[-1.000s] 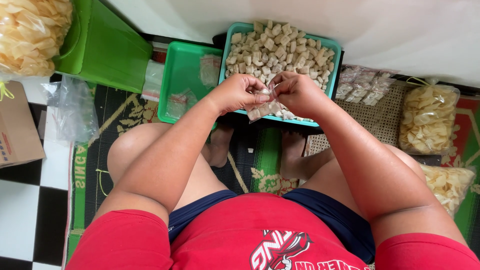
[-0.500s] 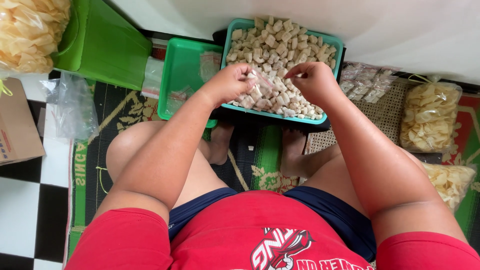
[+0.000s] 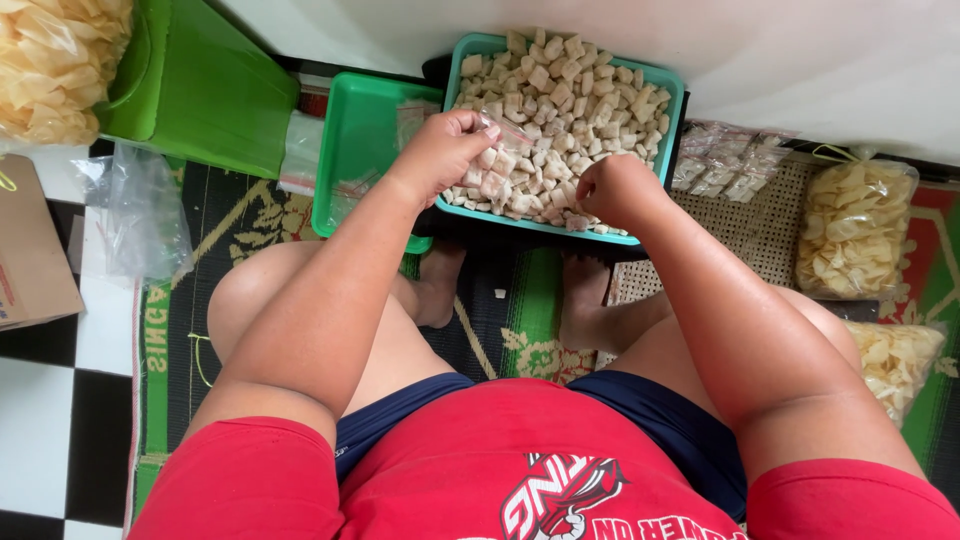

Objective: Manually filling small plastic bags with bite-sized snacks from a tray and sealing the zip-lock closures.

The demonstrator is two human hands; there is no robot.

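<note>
You sit on a green patterned mat (image 3: 500,330); black-and-white checkered floor tiles (image 3: 60,420) lie at your left, and a white wall (image 3: 800,70) stands far ahead.

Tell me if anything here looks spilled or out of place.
One pale snack piece lies alone on the patterned mat between the feet, outside the teal tray heaped with the same pieces. Nothing else stands out.

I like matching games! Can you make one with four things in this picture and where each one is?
Things:
1. left hand
2. right hand
3. empty green tray
4. bag of yellow crackers

Places:
A. on the mat, far right
B. holding a small clear bag over the snack pieces
C. left of the full teal tray
D. closed, at the full tray's near edge

Pairs: 1-B, 2-D, 3-C, 4-A
</note>
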